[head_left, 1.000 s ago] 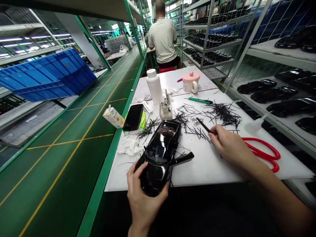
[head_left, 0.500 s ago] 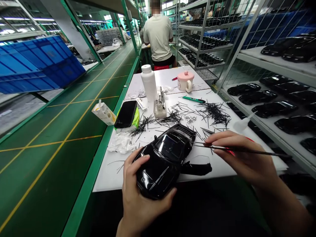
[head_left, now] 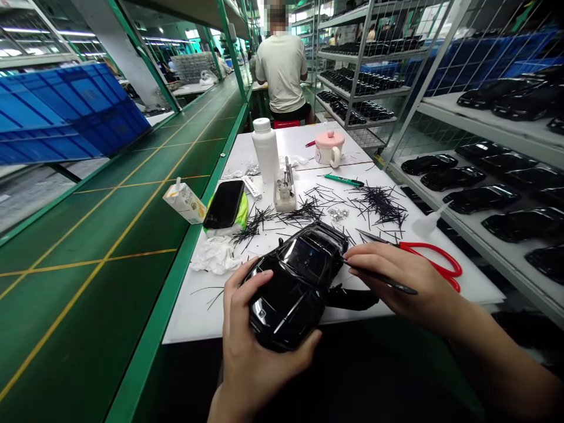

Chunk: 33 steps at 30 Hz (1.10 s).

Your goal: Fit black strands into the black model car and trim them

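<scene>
A glossy black toy car body (head_left: 295, 282) rests at the near edge of the white table (head_left: 396, 294), one door swung open toward the right. My left hand (head_left: 251, 346) grips its front end from below and the side. My right hand (head_left: 396, 282) pinches a thin black tool (head_left: 379, 278) whose tip touches the car's right side near the roof. Many thin black strips (head_left: 379, 202) lie scattered across the table behind the car.
Red-handled scissors (head_left: 434, 258), a green pen (head_left: 343, 180), a pink-lidded mug (head_left: 329, 148), a white bottle (head_left: 267, 150), a phone (head_left: 224, 204) and a crumpled cloth (head_left: 214, 255) lie on the table. A green conveyor (head_left: 110, 247) runs left. Racks of black car bodies (head_left: 484, 197) stand right. A person (head_left: 282, 64) sits ahead.
My right hand brought the thin tool from the strip pile to the car's right side. My left hand turned the car and pulled it closer to the table edge.
</scene>
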{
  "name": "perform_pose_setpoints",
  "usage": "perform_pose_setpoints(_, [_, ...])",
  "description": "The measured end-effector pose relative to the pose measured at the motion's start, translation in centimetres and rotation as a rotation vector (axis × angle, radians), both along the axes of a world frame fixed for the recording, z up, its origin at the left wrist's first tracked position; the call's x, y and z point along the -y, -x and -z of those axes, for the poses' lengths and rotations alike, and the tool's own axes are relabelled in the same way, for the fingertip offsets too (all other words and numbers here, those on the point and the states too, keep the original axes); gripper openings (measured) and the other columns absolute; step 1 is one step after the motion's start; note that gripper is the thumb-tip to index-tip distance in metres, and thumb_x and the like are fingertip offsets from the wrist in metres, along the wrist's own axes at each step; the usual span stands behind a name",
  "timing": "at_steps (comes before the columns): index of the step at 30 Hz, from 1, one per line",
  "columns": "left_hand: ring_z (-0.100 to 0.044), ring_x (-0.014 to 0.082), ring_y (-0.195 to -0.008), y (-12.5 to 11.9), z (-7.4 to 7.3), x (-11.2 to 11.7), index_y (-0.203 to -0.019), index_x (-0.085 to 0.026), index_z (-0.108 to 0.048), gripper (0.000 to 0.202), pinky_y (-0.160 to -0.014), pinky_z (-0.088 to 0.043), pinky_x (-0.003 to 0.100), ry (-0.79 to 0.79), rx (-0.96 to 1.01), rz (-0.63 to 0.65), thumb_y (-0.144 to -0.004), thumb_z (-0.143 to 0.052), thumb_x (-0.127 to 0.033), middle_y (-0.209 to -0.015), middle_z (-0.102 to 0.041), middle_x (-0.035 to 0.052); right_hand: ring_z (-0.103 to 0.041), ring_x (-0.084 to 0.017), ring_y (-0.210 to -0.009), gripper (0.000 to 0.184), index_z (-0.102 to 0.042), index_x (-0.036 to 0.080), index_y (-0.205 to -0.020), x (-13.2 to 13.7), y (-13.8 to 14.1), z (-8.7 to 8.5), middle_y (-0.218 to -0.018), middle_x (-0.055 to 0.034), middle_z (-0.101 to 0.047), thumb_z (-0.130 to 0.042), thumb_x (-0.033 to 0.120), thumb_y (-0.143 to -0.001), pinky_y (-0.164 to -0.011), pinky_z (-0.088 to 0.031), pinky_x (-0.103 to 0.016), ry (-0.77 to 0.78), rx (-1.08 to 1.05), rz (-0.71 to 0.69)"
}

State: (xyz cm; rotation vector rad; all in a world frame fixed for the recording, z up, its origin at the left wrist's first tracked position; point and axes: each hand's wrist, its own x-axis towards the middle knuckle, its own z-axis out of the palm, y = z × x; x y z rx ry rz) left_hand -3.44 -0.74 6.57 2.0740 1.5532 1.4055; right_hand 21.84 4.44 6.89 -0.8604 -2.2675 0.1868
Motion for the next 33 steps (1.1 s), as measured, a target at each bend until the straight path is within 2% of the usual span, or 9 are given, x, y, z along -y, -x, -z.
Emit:
perform_pose_setpoints(4, [-0.050, 0.0329, -0.131, 0.6, 0.4, 0.5, -0.127, -0.023, -0.049, 0.066, -0.107, -0.046, 0.054, 0.044, -0.026, -0.012, -0.069, -0.079, -0.034, -0.138, -0.049, 0.0144, -0.068, -0.021, -0.093, 0.027, -0.058, 0.018, -0.114, 0.0, 1.0, -0.2, -0.105, -0.0112, -0.070, -0.047, 0.004, -0.093, -0.075, -0.056, -0.032, -0.123, 0.119, 0.040])
perform_pose_setpoints(8, [-0.050, 0.0329, -0.131, 1.2, 1.1, 1.2, -0.128, -0.024, -0.050, 0.067, -0.107, -0.046, 0.053, 0.052, -0.061, -0.019, -0.069, -0.080, -0.034, -0.139, -0.049, 0.0141, -0.067, -0.021, -0.082, 0.019, -0.057, 0.018, -0.108, -0.1, 1.8, -0.3, -0.096, -0.0100, -0.070, -0.051, 0.008, -0.093, -0.066, -0.053, -0.031, -0.142, 0.114, 0.057])
perform_pose_setpoints(10, [-0.050, 0.0335, -0.132, 1.6, 1.5, 1.4, -0.129, -0.023, -0.050, 0.067, -0.107, -0.046, 0.053, 0.054, -0.072, -0.014, -0.070, -0.080, -0.033, -0.140, -0.049, 0.0144, -0.067, -0.020, -0.079, 0.016, -0.058, 0.019, -0.107, -0.2, 1.9, -0.4, -0.091, -0.0079, -0.070, -0.052, 0.011, -0.095, -0.064, -0.053, -0.030, -0.073, 0.042, 0.043])
perform_pose_setpoints(14, [-0.049, 0.0348, -0.133, 2.7, 2.8, 1.8, -0.132, -0.024, -0.050, 0.068, -0.106, -0.047, 0.054, 0.107, -0.073, -0.018, -0.072, -0.081, -0.038, -0.142, -0.048, 0.0155, -0.070, -0.019, -0.081, 0.014, -0.058, 0.023, -0.108, -0.8, 1.5, -0.4, -0.091, -0.0048, -0.071, -0.053, 0.018, -0.097, -0.071, -0.056, -0.030, 0.177, -0.136, 0.018])
perform_pose_setpoints(19, [-0.048, 0.0341, -0.136, 4.1, 4.9, 2.0, -0.137, -0.025, -0.048, 0.072, -0.108, -0.046, 0.052, 0.197, -0.103, -0.019, -0.074, -0.080, -0.038, -0.144, -0.047, 0.0149, -0.071, -0.019, -0.089, 0.011, -0.060, 0.023, -0.106, -1.4, 1.4, 0.3, -0.095, -0.0055, -0.072, -0.053, 0.021, -0.098, -0.078, -0.057, -0.031, 0.325, -0.171, -0.030])
perform_pose_setpoints(22, [-0.047, 0.0330, -0.137, 4.2, 5.8, 1.6, -0.141, -0.026, -0.045, 0.077, -0.111, -0.044, 0.051, 0.241, -0.115, -0.009, -0.074, -0.081, -0.035, -0.146, -0.047, 0.0145, -0.070, -0.019, -0.092, 0.014, -0.061, 0.023, -0.109, -1.4, 1.6, 0.9, -0.098, -0.0056, -0.072, -0.053, 0.020, -0.098, -0.081, -0.057, -0.031, 0.357, -0.185, -0.072])
perform_pose_setpoints(25, [-0.047, 0.0336, -0.137, 3.8, 6.3, 1.0, -0.143, -0.026, -0.043, 0.080, -0.112, -0.042, 0.053, 0.260, -0.149, -0.006, -0.073, -0.082, -0.035, -0.147, -0.047, 0.0147, -0.071, -0.020, -0.090, 0.014, -0.063, 0.022, -0.109, -1.2, 1.4, 1.3, -0.096, -0.0063, -0.073, -0.055, 0.022, -0.097, -0.079, -0.058, -0.032, 0.352, -0.220, -0.046])
perform_pose_setpoints(30, [-0.044, 0.0359, -0.138, 3.2, 6.2, -0.1, -0.150, -0.030, -0.032, 0.088, -0.111, -0.042, 0.057, 0.337, -0.217, 0.016, -0.076, -0.079, -0.038, -0.150, -0.042, 0.0157, -0.070, -0.022, -0.094, 0.013, -0.064, 0.022, -0.106, -0.6, 0.9, 1.9, -0.098, -0.0069, -0.073, -0.058, 0.019, -0.095, -0.079, -0.060, -0.034, 0.377, -0.351, -0.054])
perform_pose_setpoints(33, [-0.031, 0.0379, -0.146, 3.3, 5.7, -0.6, -0.154, -0.032, -0.021, 0.094, -0.113, -0.037, 0.062, 0.390, -0.277, 0.075, -0.079, -0.076, -0.046, -0.157, -0.031, 0.0157, -0.071, -0.021, -0.094, 0.017, -0.064, 0.025, -0.107, -0.1, 1.0, 2.0, -0.097, -0.0050, -0.073, -0.059, 0.015, -0.094, -0.081, -0.061, -0.034, 0.396, -0.465, -0.049])
